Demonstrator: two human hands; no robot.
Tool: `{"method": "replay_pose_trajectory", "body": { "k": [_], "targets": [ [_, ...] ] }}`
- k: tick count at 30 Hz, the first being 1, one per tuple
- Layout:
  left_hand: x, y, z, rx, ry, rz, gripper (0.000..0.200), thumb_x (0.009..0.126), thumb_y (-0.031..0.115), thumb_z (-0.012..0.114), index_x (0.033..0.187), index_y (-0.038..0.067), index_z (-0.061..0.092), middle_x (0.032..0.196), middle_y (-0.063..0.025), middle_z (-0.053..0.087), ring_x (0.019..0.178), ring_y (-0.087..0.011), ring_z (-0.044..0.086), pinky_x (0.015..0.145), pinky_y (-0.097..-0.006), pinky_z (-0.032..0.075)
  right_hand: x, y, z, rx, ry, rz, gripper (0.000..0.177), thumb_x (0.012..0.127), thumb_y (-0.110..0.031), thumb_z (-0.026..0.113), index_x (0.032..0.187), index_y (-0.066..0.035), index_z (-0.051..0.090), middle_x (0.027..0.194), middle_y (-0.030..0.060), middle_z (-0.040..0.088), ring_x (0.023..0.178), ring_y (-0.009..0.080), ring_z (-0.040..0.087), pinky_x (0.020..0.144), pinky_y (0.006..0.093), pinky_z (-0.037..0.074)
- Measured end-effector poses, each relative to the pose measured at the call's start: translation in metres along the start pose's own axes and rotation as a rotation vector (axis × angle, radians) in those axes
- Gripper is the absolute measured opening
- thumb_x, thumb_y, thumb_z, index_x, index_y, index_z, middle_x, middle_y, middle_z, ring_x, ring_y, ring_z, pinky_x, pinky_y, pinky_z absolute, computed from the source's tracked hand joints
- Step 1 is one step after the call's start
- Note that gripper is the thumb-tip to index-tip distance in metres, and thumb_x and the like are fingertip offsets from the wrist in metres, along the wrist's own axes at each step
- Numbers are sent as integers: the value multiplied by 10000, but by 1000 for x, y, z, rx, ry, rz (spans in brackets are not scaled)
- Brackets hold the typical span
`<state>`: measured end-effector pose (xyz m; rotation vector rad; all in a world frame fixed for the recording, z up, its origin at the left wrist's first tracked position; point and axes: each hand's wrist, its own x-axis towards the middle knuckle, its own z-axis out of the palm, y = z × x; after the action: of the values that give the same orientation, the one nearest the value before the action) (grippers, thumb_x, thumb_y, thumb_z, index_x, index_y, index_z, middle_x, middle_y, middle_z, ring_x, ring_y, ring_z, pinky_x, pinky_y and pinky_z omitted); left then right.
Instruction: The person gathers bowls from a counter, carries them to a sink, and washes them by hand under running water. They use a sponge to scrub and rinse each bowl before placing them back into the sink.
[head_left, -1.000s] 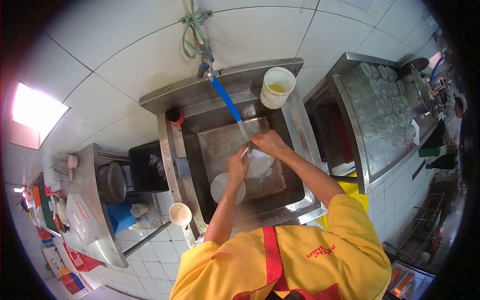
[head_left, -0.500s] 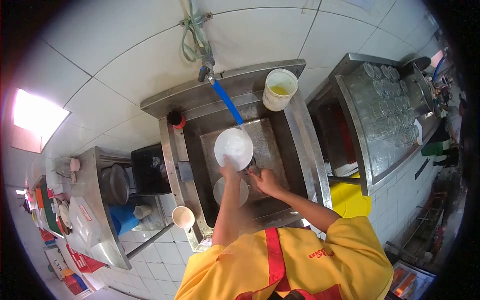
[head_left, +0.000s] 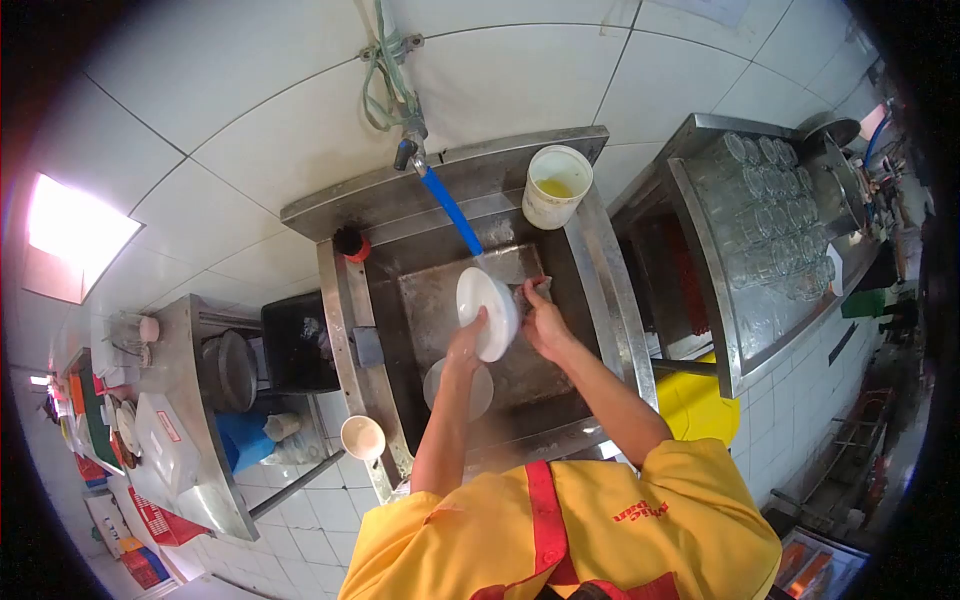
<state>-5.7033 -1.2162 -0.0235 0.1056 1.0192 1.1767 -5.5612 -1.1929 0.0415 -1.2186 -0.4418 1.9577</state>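
Note:
A white bowl is held tilted over the steel sink, its inside facing left. My left hand grips its lower left rim, thumb on the inside. Beside the bowl's outer right side, my right hand is closed on a greyish scrubbing pad. Water runs from the end of the blue hose just above the bowl. A second, translucent round dish lies low in the sink, partly behind my left forearm.
A white tub with yellow liquid stands on the sink's back right corner. A red-based brush is at the back left, a handled cup at the front left. Glasses fill the right counter; a black crate is left.
The bowl has turned from face-up to tilted on its side and moved slightly right. My right hand has risen from below it to its right side, with the pad now showing.

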Motion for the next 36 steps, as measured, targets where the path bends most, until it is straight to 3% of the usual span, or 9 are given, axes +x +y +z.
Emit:
{"method": "replay_pose_trajectory", "body": {
  "k": [3, 7, 16, 19, 22, 25, 27, 30, 36],
  "targets": [
    [15, 13, -10, 40, 24, 40, 425, 817, 203, 636, 1143, -29, 492, 1043, -133, 584, 889, -262, 603, 761, -381, 511, 5, 5, 2, 196, 45, -13, 372, 900, -379, 480, 1107, -75, 534, 1060, 10, 580, 934, 139, 543, 791, 292, 433],
    [8, 22, -38, -57, 82, 165, 362, 821, 187, 632, 1089, -30, 523, 981, -105, 596, 844, -237, 603, 731, -407, 508, -20, -49, 15, -864, 144, -215, 396, 869, -306, 533, 1096, 19, 539, 963, 118, 622, 887, 210, 581, 807, 322, 423],
    [-22, -2, -76, 665, 393, 165, 570, 868, 458, 483, 1060, -73, 560, 903, -114, 620, 798, -180, 555, 757, -327, 431, -34, -163, 73, -1100, 638, -1601, 278, 829, -226, 575, 954, 20, 547, 848, 180, 589, 827, 325, 574, 787, 396, 428],
    [-2, -34, -80, 556, 388, 253, 575, 886, 466, 434, 1012, -76, 579, 857, -115, 618, 793, -174, 549, 754, -337, 424, -1, -68, 35, -1019, 151, -1103, 217, 813, -161, 579, 984, -27, 570, 885, 161, 612, 849, 319, 596, 780, 410, 450],
    [-31, -19, -18, 710, 299, 194, 540, 914, 436, 393, 1007, -62, 578, 836, -105, 607, 775, -170, 536, 730, -328, 423, 32, 34, -5, -1743, 303, -599, 666, 861, -383, 476, 1329, 35, 253, 1364, 299, 218, 1252, 421, 261, 1019, 490, 225],
    [-15, -42, -3, 873, 327, 327, 514, 929, 409, 376, 1022, -54, 579, 820, -76, 592, 748, -162, 520, 705, -324, 423, 43, 66, -17, -1792, 439, -679, 657, 907, -376, 390, 1338, 76, 186, 1396, 283, 155, 1317, 379, 147, 1044, 532, 124],
    [-1, -54, -17, 901, 354, 424, 501, 931, 396, 378, 1024, -53, 579, 790, -71, 584, 730, -169, 513, 695, -342, 422, 33, 79, -25, -1854, 220, -569, 622, 918, -363, 361, 1361, 30, 172, 1431, 213, 130, 1326, 346, 150, 1046, 534, 118],
    [10, -49, -33, 586, 373, 261, 470, 927, 357, 398, 1053, -67, 558, 919, -175, 629, 843, -216, 572, 756, -349, 432, 27, 71, -58, -1675, -806, -240, 546, 910, -340, 382, 1382, -114, 225, 1445, 122, 177, 1329, 279, 182, 1044, 514, 175],
    [35, -69, -55, 398, 307, 178, 389, 901, 301, 484, 1080, -37, 555, 994, -139, 615, 900, -228, 579, 793, -343, 436, 39, 26, -45, -1797, -7, -979, 544, 823, -243, 565, 1305, -77, 373, 1286, 232, 409, 1264, 304, 325, 1003, 427, 298]
  ]
}}
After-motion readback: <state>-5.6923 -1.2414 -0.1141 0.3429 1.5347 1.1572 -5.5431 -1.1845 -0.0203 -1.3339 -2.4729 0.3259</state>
